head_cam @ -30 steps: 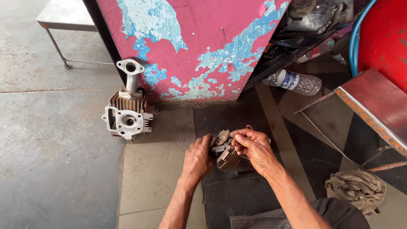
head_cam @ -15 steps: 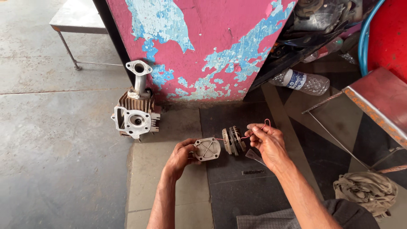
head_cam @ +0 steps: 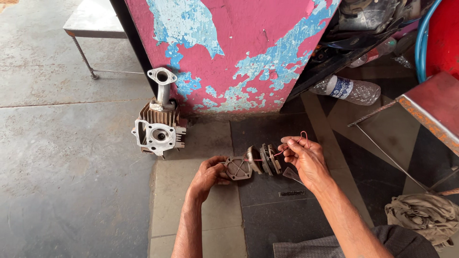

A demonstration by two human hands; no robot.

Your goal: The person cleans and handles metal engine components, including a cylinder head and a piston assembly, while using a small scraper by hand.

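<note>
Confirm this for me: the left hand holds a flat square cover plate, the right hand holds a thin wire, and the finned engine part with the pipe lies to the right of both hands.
One detail is wrong. In the head view the finned engine part with the pipe stands to the left of both hands, by the pink pillar, not to the right. The rest holds: the left hand holds the flat square cover plate and the right hand holds the thin wire.

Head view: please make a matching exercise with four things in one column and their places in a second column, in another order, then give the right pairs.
Things:
1. engine cylinder head
2. plastic bottle
3. crumpled rag
4. square metal cover

Places:
A. held in the left hand
B. on the floor at the lower right
C. standing on the floor by the peeling pink wall
D. lying on its side, right of the wall

Pairs: 1-C, 2-D, 3-B, 4-A
</note>
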